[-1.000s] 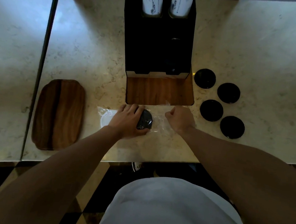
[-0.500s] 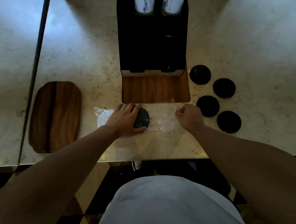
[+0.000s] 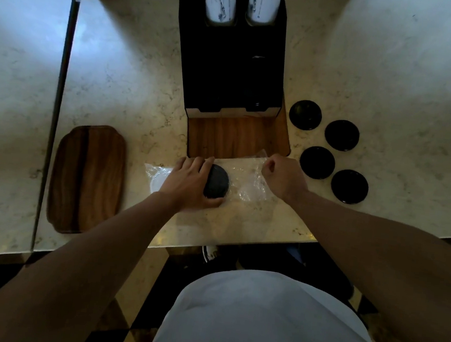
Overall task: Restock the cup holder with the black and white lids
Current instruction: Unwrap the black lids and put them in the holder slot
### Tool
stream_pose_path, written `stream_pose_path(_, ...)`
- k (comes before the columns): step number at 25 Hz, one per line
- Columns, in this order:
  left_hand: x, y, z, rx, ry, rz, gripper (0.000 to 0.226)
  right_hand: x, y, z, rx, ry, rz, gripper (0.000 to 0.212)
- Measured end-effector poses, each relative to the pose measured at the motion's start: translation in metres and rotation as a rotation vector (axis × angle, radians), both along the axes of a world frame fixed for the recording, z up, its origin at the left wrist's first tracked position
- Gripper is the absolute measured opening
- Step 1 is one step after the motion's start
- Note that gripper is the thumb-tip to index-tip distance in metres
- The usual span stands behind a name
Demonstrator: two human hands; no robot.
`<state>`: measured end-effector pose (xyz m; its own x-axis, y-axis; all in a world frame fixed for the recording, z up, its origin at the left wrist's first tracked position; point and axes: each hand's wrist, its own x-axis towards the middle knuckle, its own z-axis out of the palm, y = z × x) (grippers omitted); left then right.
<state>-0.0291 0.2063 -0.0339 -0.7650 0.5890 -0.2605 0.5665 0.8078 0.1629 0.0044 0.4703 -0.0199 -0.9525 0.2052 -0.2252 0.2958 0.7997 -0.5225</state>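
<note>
Wooden tray (image 3: pixel 87 178) flat on the marble worktop (image 3: pixel 392 85) at far left, dark seam (image 3: pixel 57 99) beside it, checkered floor (image 3: pixel 127 324) and a shoe (image 3: pixel 209 253) below the worktop edge.

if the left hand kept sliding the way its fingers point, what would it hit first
Probably the wooden base of the black cup holder; the left hand, gripping black lids in the clear plastic bag, points there. Depth is unclear.
</note>
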Motion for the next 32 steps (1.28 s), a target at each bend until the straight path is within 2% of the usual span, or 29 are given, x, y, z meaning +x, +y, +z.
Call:
stream_pose_path(3,0.001,-0.003,0.001,-0.022,-0.005,-0.002,0.122,-0.003,-0.009,-0.004,0.032,-0.054,0.075,0.031)
stream_pose_path(8,-0.001,-0.010,0.000,-0.040,-0.019,0.026,0.125,-0.012,-0.015,-0.010,-0.020,-0.195,-0.062,0.031)
stream_pose_path(12,-0.003,-0.016,0.001,-0.072,-0.025,0.050,0.128,-0.017,-0.026,-0.002,-0.612,-0.356,-0.449,0.025)
stream_pose_path(19,-0.002,-0.021,0.001,-0.082,-0.027,0.034,0.126,-0.013,-0.024,0.010,-0.996,-0.478,-0.623,0.019)
stream_pose_path(25,0.002,-0.022,0.005,-0.079,-0.029,0.052,0.124,-0.011,-0.020,0.004,-0.928,-0.481,-0.558,0.012)
stream_pose_path(32,0.000,-0.017,0.009,-0.096,-0.046,-0.001,0.105,-0.007,-0.012,-0.004,-0.846,-0.436,-0.464,0.017)
